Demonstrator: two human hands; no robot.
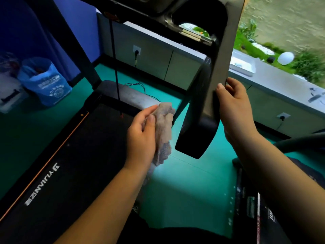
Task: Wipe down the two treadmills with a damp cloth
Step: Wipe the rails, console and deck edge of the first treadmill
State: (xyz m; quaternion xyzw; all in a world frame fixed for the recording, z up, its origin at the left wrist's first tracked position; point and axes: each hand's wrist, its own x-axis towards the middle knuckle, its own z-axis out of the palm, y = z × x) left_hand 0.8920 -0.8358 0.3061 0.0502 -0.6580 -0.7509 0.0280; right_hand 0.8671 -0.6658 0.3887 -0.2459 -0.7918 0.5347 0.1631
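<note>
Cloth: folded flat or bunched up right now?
Bunched up: the left hand grips the cloth as a crumpled wad, one loose end hanging below it.

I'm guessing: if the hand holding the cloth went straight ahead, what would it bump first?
Probably the treadmill's dark handrail, just beyond the cloth the left hand grips, though depth is unclear.

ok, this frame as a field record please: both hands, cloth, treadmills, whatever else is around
left hand: grips the bunched cloth
cloth position: beside the handrail, contact unclear
right hand: holds the handrail's outer edge, thumb on its face
first treadmill: belt at left, below the handrail
second treadmill: partly in view, lower right
floor: green
blue bag: on the floor, far left
</note>
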